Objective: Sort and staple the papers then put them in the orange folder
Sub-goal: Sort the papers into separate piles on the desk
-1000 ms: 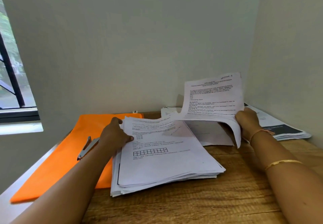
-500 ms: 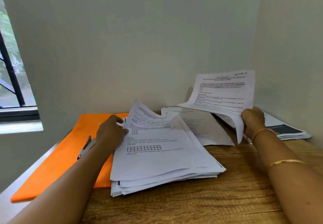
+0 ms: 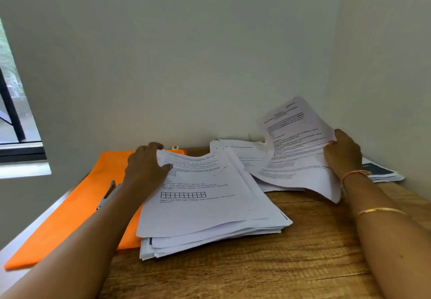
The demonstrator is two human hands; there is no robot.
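Near the middle of the wooden table (image 3: 268,273), a thick stack of printed papers (image 3: 210,217), edges fanned and uneven, top sheet bearing lines of text and a row of small boxes. At the stack's far left corner, left hand (image 3: 145,165), curled over the upper sheets, thumb on the printed face and fingers wrapped behind the lifted edge, pinching that corner up off the pile. Under the stack's left edge and spreading out to the left, the orange folder (image 3: 77,212), flat on the table, partly covered by the papers and by the left forearm. On the folder, just beside that forearm, a metal stapler (image 3: 107,194), half hidden. Farther right and toward the wall, a second, looser pile of sheets (image 3: 240,156) lying flat. Above that pile, a raised bundle of pages (image 3: 296,144), bowed and tilted, lower corner drooping toward the table, gripped at its right edge by the right hand (image 3: 342,154), fingers closed round the pages. Around the right wrist and forearm, two thin bangles (image 3: 380,211). Behind the right hand, against the side wall, more printed sheets with a dark block (image 3: 380,170). At far left, a window (image 3: 14,112) with a dark frame.
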